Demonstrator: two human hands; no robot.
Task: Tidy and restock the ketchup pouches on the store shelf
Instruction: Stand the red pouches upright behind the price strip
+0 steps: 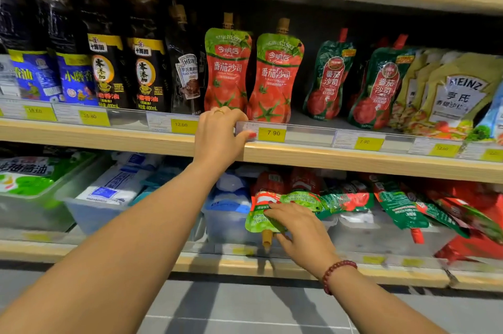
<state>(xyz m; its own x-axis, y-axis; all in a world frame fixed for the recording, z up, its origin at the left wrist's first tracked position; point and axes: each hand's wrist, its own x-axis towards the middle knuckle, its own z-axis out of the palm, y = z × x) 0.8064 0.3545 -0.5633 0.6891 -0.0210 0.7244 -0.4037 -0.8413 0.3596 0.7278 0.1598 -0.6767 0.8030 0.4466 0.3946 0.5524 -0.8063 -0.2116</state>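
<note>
Two red and green ketchup pouches (228,69) stand upright on the middle shelf, with two darker green ketchup pouches (329,80) to their right. My left hand (217,137) grips the clear price rail (307,135) at the shelf's front edge, thumb on the 7.90 label. On the lower shelf, a pile of ketchup pouches (402,205) lies in clear bins. My right hand (299,227) holds one pouch (258,220) there, upside down with its tan spout pointing downward.
Dark sauce bottles (103,61) fill the middle shelf's left side. Heinz salad dressing pouches (457,94) stand at the right. Clear plastic bins (89,208) with white and blue packets sit lower left. Grey floor tiles (245,314) lie below.
</note>
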